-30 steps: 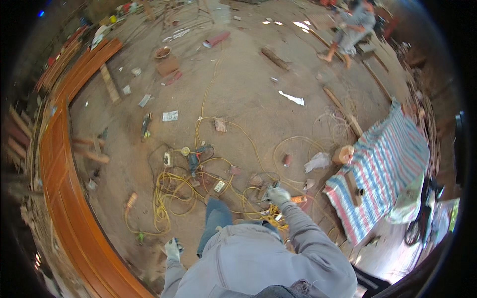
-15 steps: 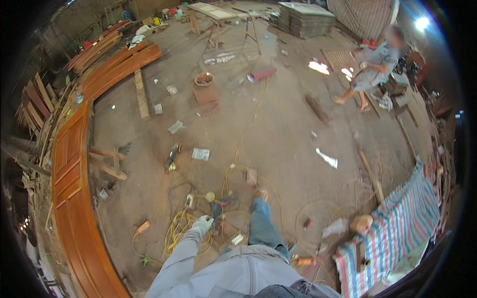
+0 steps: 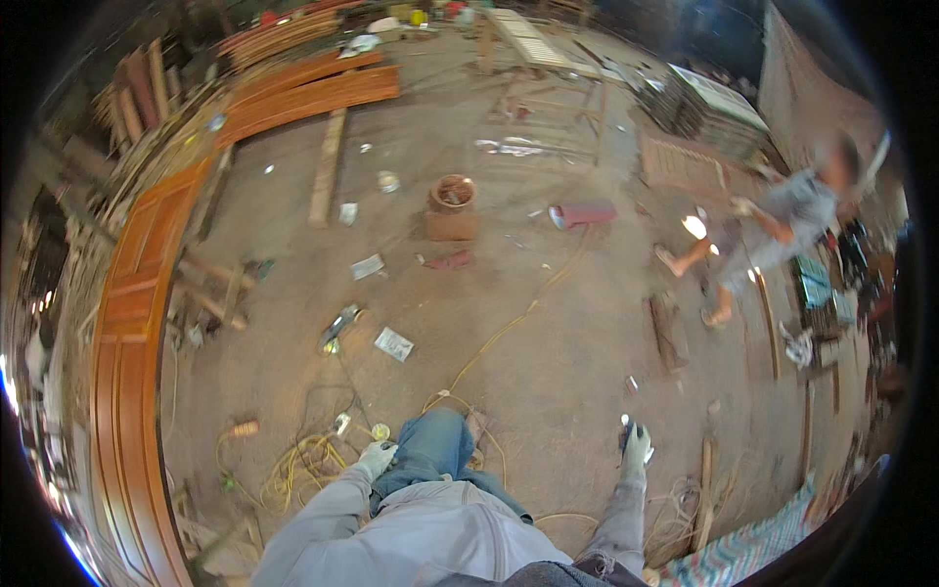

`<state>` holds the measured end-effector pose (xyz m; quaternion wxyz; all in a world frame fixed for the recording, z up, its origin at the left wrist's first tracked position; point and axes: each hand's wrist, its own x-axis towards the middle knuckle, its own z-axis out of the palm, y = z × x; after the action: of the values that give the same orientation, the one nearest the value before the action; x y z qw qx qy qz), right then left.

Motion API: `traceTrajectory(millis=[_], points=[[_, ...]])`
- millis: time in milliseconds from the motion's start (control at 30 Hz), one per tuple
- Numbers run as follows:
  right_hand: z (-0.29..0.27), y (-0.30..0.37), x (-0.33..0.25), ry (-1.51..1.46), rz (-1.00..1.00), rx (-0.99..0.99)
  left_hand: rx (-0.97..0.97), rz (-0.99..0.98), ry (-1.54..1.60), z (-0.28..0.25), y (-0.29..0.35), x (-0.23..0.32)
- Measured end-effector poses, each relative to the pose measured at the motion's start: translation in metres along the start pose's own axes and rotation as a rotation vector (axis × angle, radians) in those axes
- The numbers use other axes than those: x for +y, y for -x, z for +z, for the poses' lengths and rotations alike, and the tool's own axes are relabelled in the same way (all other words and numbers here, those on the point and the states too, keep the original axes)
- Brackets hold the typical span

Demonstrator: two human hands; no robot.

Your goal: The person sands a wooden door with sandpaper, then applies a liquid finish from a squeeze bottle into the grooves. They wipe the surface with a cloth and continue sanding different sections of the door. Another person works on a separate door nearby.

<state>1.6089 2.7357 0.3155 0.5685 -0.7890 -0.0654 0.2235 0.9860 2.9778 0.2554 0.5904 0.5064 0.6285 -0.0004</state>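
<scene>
because the right arm is stretched out away from the body, the right hand [image 3: 636, 450] is well clear of the bent knee [image 3: 430, 445] and the heap of yellow cord [image 3: 298, 470]. its fingers look closed around a small dark thing [image 3: 625, 435] with a bright spot at its far end; that thing is over the open floor [image 3: 548, 377] to the right, upper end pointing away from the person, and blur hides exactly what it is. a grip low on it would leave that end free, which may be why it is held so.

the left hand [image 3: 377, 458] is just beside the knee, perhaps resting there for balance; whether it touches, and whether its fingers are wide or narrow, i cannot tell. near it are a round pale disc [image 3: 380, 431] and a small white box [image 3: 341, 424], with the cord looped loosely on the floor, probably so that it has slack to run out.

farther off, a dark hand tool [image 3: 341, 328] lies near a pale printed sheet [image 3: 394, 344]. along the left runs a brown panelled door [image 3: 127, 362]; timber pieces [image 3: 210, 293] stick out by its inner edge, presumably bearing it off the dirt. a pot of brownish bits [image 3: 453, 192] appears to sit on a brown block [image 3: 451, 227], perhaps to raise it. at the right a co-worker [image 3: 792, 220] leans, legs bent, well apart from both hands.
</scene>
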Motion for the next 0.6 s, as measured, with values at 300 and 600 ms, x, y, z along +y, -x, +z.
traceTrajectory(millis=[300, 600], points=[[0.148, -0.036, -0.043, 0.892, -0.011, -0.215, 0.09, 0.014, -0.093, -0.04, -0.135, 0.078], [0.192, 0.124, 0.05, 0.565, 0.977, 0.004, -0.222, 0.118, -0.394, -0.108, -0.354, 0.34]])
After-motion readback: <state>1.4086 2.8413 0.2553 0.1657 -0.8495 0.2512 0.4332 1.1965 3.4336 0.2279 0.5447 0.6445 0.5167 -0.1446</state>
